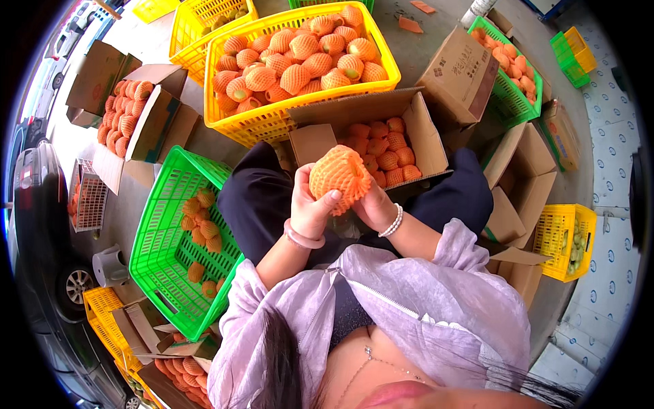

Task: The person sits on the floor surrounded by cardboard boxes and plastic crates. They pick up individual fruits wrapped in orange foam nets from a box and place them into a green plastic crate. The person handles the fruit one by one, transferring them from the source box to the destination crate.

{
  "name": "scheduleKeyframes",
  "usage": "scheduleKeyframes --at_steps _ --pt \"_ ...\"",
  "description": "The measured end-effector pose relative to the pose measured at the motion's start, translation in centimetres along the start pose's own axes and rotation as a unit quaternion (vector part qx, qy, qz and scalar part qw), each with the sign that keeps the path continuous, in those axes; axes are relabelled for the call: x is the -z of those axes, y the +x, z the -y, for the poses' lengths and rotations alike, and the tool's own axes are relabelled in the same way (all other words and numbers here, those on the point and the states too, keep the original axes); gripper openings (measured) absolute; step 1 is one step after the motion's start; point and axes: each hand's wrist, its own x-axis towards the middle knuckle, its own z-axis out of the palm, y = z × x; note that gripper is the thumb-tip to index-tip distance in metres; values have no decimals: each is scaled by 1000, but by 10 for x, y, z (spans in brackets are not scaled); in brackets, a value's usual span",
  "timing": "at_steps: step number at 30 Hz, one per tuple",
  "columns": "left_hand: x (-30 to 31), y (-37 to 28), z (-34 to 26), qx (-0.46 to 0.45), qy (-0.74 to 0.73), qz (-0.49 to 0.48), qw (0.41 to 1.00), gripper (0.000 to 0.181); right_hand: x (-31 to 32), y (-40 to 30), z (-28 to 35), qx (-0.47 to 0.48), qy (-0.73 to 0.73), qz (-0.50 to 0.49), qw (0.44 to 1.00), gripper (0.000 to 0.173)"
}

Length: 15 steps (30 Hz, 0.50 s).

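Note:
Both hands hold one round piece of fruit in an orange foam net [337, 176] above the lap. My left hand [312, 197] closes around one side, its thumb on the net. My right hand [375, 204] grips the other side near the net's bunched end, its fingers partly hidden. Just beyond the hands, an open cardboard box [429, 138] contains rows of netted fruit [388, 159]. Behind it stands a yellow plastic crate [255, 122] heaped with netted fruit [295, 76]. A green plastic crate [168, 220] at left contains several netted pieces [207, 229].
At upper left is an open carton [145, 138] packed with netted fruit. On the right are a closed carton [454, 76], a green crate of netted fruit [536, 102], open cartons [531, 189] and a yellow crate [554, 225]. A grey stool [110, 267] stands near a parked car [46, 204].

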Motion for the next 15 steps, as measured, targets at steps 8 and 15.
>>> scheduleKeyframes --at_steps 8,15 --pt "29 19 34 174 -77 139 972 79 18 -36 5 35 -3 -89 995 46" --pt "23 20 32 219 -115 164 955 70 38 -27 -3 65 -35 -174 982 26"
